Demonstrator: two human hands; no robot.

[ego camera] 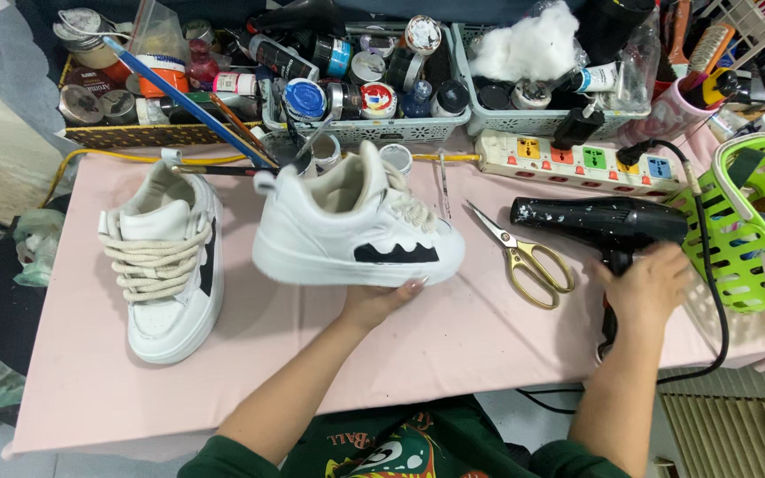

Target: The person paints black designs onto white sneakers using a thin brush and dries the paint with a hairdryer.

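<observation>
A pink table [453,345] holds two white sneakers. The left hand [381,301] grasps one sneaker [356,232] from beneath, lifting it on its side at centre. The right hand [646,288] clasps the handle of a black hair dryer [608,221] lying beside gold scissors [529,258].

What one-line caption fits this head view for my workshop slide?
Left hand holds a white sneaker on the pink table; right hand grips a black hair dryer.
</observation>
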